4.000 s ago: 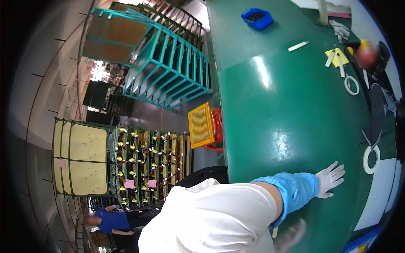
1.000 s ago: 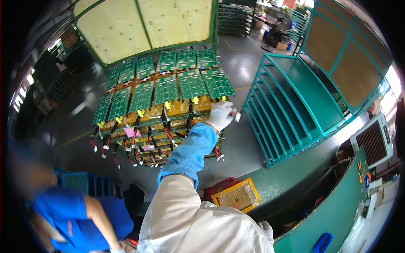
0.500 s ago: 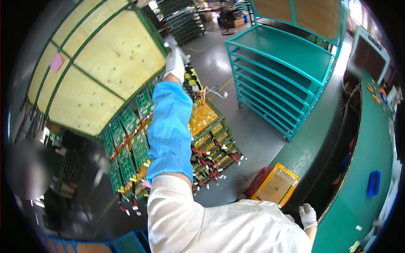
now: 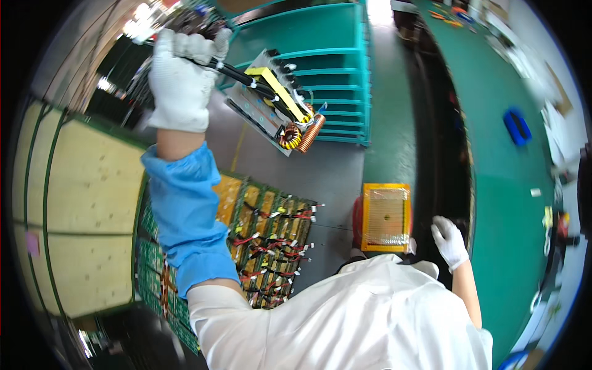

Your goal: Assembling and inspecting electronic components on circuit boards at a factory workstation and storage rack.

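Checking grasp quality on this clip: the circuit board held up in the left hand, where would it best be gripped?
Probably by a bare long edge. The left hand holds only the black wires, so the circuit board dangles tilted. The yellow transformer and copper coils crowd its face, so come from the side.

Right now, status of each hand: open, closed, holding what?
Left hand: closed, gripping the black leads of a circuit board with yellow transformer and copper coils, lifted high.
Right hand: open, holding nothing, at the green workbench edge.
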A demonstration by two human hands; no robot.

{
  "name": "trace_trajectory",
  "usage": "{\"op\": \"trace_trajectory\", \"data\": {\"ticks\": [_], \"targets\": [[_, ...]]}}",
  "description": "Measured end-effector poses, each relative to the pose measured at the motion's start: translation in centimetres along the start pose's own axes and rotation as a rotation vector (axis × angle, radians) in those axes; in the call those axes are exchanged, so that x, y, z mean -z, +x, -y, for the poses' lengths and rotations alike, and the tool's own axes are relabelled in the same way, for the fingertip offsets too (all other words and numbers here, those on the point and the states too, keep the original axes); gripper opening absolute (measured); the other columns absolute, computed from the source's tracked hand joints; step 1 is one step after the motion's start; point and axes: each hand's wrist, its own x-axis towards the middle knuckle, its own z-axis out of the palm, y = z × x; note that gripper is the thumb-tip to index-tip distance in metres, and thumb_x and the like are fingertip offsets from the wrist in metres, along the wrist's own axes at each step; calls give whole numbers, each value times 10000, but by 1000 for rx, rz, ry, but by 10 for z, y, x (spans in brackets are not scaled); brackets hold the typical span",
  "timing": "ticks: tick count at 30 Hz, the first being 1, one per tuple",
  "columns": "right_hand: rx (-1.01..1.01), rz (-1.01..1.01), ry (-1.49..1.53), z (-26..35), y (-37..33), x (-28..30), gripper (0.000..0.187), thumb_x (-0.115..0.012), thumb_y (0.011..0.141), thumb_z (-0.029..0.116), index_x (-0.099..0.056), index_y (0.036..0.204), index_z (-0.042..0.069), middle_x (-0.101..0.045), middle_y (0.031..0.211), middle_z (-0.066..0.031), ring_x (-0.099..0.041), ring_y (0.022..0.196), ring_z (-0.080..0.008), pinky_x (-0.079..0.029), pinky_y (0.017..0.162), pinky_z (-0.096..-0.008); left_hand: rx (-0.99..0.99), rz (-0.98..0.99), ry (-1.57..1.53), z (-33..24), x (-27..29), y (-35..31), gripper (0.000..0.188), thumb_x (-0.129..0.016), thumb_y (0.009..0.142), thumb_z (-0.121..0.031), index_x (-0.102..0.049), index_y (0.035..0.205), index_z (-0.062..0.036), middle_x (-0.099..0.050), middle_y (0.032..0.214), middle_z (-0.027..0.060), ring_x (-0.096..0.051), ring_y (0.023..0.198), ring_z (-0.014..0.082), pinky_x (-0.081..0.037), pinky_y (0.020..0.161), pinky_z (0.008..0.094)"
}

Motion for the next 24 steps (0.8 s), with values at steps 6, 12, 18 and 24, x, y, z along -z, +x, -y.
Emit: {"op": "trace_trajectory", "data": {"ticks": [6,12,18,24], "targets": [[498,-440,-172,27,29,30,457,-680,758,32,-550,1197,40,-607,1115,-216,-607,993,-403,-508,855,-438,83,278,-117,87,-152,51,389,-330,1022,-149,-232,649,-99,-214,633,31,-269,578,170,-416,1031,526],[548,-850,49,26,22,95,747,-773,702,155,-410,1343,27,-487,1288,-244,-512,1145,-422,-442,947,-480,-246,11,182,175,-337,62,308,-480,985,-190,-396,694,-132,-344,586,-7,-403,544,155,-500,858,405],[695,-1007,-267,-16,-9,201,344,-688,602,178,-598,913,60,-570,942,-129,-588,938,-346,-487,820,-465,442,687,-325,227,-390,114,219,-345,1016,-76,-369,801,-41,-374,723,60,-444,729,209,-426,972,411],[637,-942,-236,-91,-76,265,251,-721,539,198,-550,713,139,-544,710,-47,-570,670,-273,-462,641,-412,228,211,16,381,-467,149,337,-411,975,-123,-367,650,-49,-353,628,83,-392,629,213,-439,972,569]]}}
